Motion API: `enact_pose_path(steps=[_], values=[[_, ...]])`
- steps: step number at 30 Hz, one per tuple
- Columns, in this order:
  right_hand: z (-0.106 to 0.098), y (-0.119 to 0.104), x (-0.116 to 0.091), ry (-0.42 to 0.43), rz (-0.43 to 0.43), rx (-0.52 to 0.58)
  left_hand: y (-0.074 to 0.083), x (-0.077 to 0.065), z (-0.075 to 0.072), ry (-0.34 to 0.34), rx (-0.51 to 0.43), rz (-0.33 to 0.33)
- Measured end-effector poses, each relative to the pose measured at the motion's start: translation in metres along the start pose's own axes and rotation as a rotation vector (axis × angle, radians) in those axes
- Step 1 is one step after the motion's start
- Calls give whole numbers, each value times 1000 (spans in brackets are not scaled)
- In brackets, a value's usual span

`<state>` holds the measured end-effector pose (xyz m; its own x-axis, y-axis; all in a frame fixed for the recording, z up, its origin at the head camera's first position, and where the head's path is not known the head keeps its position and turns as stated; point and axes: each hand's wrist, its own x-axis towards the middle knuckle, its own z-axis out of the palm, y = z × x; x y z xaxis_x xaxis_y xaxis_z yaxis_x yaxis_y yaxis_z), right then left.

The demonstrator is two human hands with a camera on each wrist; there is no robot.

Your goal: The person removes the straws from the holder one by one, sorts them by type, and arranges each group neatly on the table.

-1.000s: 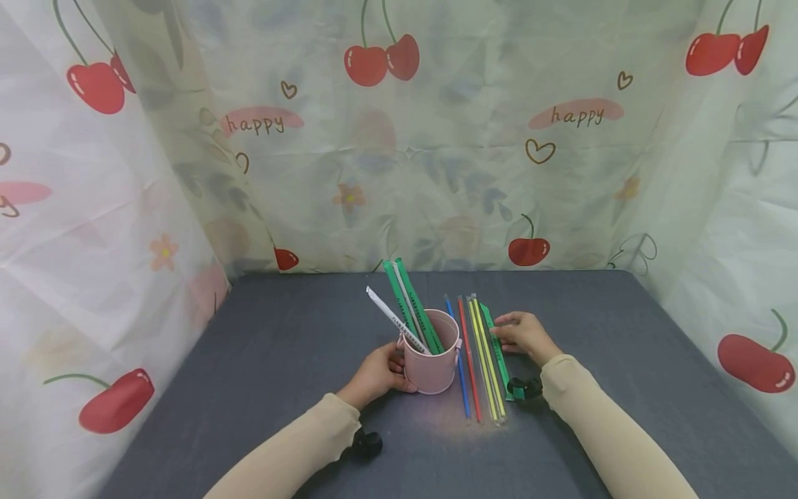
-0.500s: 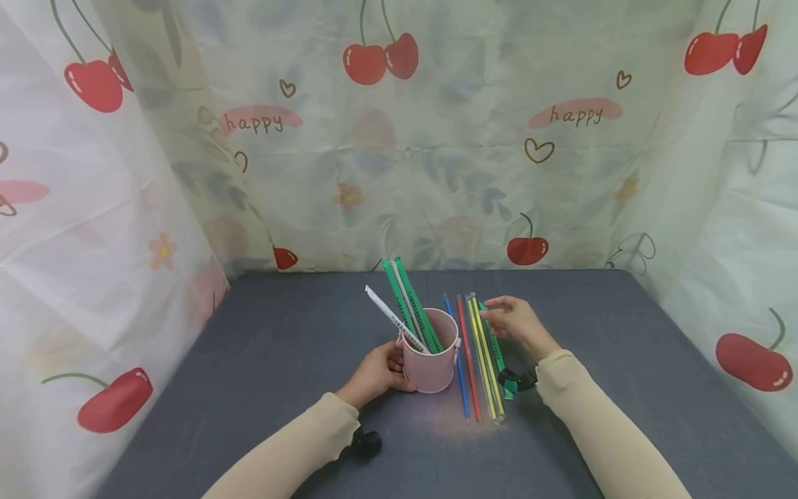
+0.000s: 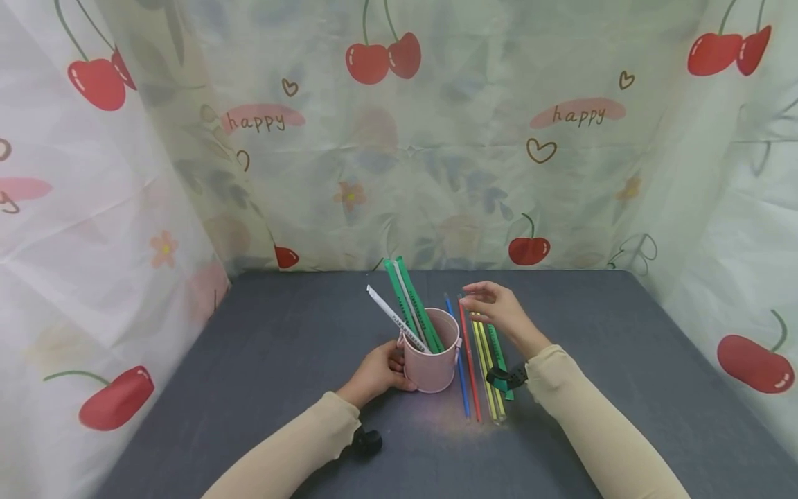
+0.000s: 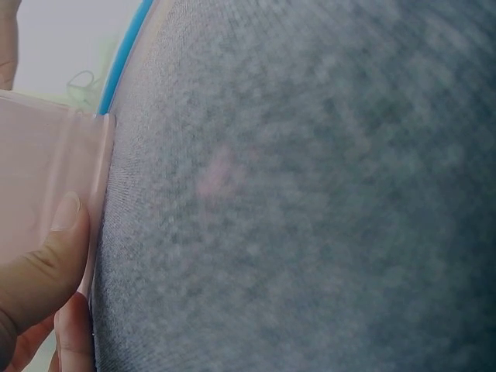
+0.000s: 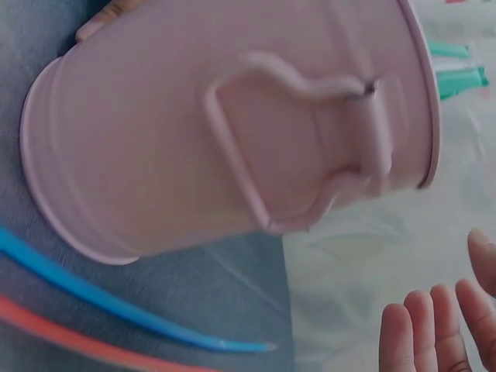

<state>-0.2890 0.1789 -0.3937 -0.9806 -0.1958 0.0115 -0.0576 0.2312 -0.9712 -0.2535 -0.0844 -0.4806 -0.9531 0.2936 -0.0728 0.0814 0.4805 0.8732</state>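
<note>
On a dark table [image 3: 299, 346], the landmark is a pink bucket [image 3: 430, 373], standing upright just left of a row of straws. To its left, the person's left hand [image 3: 376, 374] grips it low on that side; the left wrist view shows more closely the thumb [image 4: 66, 248] pressed flat to the pink wall, with fingertips below it. Out of the bucket's mouth lean a white wrapped straw [image 3: 396, 320], tilted furthest left, and two green wrapped straws [image 3: 421, 314]. The bucket's folded wire handle [image 5: 235, 159] is only a small bump in the head view, but the right wrist view shows its full bent outline. Right of the bucket, lying lengthwise, come a blue straw [image 3: 463, 388], a red straw [image 3: 472, 374], a pair of yellow straws [image 3: 481, 353] and one more green packet [image 3: 496, 346]. Over the far ends of the red and yellow ones is the right hand [image 3: 499, 308], fingers loosely extended and holding nothing; whether a fingertip touches a straw cannot be told from the head view. The right wrist view shows that hand's thumb and fingers spread apart, well clear of the bucket.
</note>
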Motion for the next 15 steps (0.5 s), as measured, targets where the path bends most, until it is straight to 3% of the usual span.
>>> enact_pose_path(steps=[7,15], values=[[11,-12,1,-26,-84,-19,2,-1,0,0,-13,-16],[21,-22,6,-48,-122,-14,3,-2,-1,-8,-26,-13]])
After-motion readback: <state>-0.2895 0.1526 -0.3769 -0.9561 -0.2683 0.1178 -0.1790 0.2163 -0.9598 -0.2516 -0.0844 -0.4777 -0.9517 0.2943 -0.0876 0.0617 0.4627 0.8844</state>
